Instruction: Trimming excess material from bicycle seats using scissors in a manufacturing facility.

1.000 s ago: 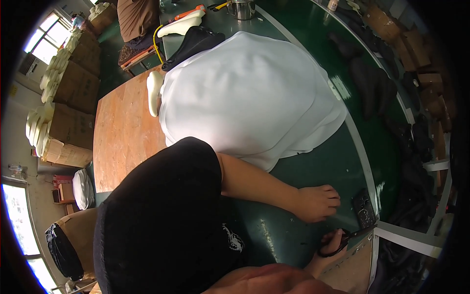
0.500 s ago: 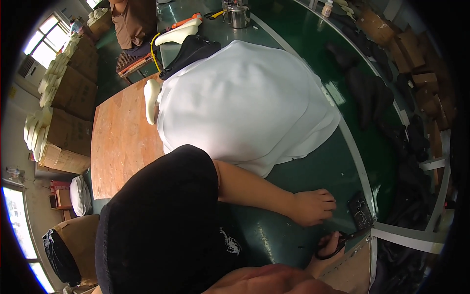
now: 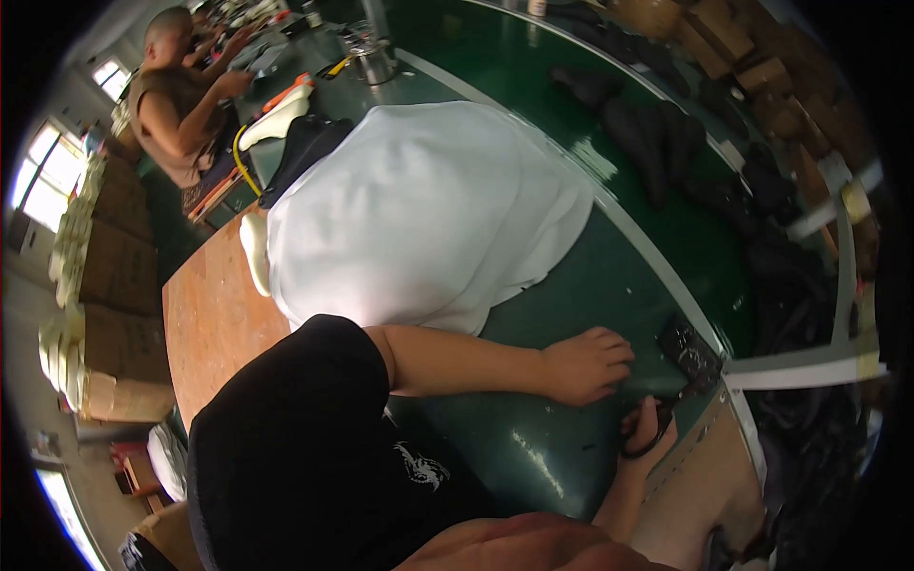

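Note:
My left hand [image 3: 587, 366] rests on the dark green tabletop [image 3: 495, 443], palm down, its fingers a little bent and apart, with nothing seen in them. Just nearer to me, my right hand [image 3: 650, 433] grips black-handled scissors [image 3: 660, 424]. The scissors' blades point away toward a dark flat case-like object [image 3: 689, 354] with a mottled surface, by the table edge. Beyond my left forearm lies a broad pile of white sheet material [image 3: 419, 214], apart from both hands. The scissors' tips blend into the dark surroundings.
A pinkish-brown wooden board [image 3: 224, 309] lies left of the white pile, with a cream foam piece [image 3: 254, 252] beside it. Farther off are a metal pot [image 3: 375, 63] and a seated co-worker [image 3: 176, 114]. Cartons [image 3: 119, 352] line the left; a white frame [image 3: 809, 373] juts at right.
The view has turned, so the table and pile sit farther left and more of the co-worker shows. My left hand stays on the table; my right hand keeps the scissors.

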Motion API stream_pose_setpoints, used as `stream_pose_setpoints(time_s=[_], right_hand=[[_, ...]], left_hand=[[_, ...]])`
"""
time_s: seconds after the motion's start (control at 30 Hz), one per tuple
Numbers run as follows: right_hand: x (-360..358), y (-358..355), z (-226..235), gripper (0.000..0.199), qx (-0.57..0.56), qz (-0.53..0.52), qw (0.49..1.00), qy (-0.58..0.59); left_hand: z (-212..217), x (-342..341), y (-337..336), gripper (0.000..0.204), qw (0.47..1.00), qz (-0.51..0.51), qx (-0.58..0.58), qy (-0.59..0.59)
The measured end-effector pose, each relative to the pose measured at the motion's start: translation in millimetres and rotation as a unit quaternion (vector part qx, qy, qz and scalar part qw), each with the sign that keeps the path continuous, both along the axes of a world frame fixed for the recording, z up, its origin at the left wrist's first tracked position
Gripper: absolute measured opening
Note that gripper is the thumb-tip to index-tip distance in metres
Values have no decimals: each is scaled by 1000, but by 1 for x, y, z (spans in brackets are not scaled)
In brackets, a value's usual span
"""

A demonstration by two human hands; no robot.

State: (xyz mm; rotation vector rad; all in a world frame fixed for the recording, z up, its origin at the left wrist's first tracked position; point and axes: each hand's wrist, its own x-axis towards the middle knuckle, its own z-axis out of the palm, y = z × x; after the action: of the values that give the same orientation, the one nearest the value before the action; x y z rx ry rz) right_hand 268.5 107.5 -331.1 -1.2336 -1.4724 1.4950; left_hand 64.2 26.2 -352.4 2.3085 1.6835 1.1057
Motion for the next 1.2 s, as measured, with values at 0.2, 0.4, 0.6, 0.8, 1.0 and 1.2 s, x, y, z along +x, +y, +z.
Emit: stream_pose_setpoints(time_s=[0.2,0.4,0.6,0.8,1.0,1.2], right_hand=[[-3,6,0,26,3,12,1000,12],[-5,2,7,25,-9,27,998,53],[-1,-5,1,27,4,8,999,47],[-8,-6,4,28,-4,10,999,40],[-3,-1,9,24,-8,4,999,40],[10,3,1,29,30,0,999,21]], left_hand=[[7,-6,8,40,999,12,-24,-30],[30,-29,56,46,951,102,-127,-263],[32,-74,187,67,915,299,-214,-165],[44,-111,270,92,782,490,-272,-274],[36,-118,303,127,780,489,-305,-245],[58,-118,284,108,772,327,-332,-433]])
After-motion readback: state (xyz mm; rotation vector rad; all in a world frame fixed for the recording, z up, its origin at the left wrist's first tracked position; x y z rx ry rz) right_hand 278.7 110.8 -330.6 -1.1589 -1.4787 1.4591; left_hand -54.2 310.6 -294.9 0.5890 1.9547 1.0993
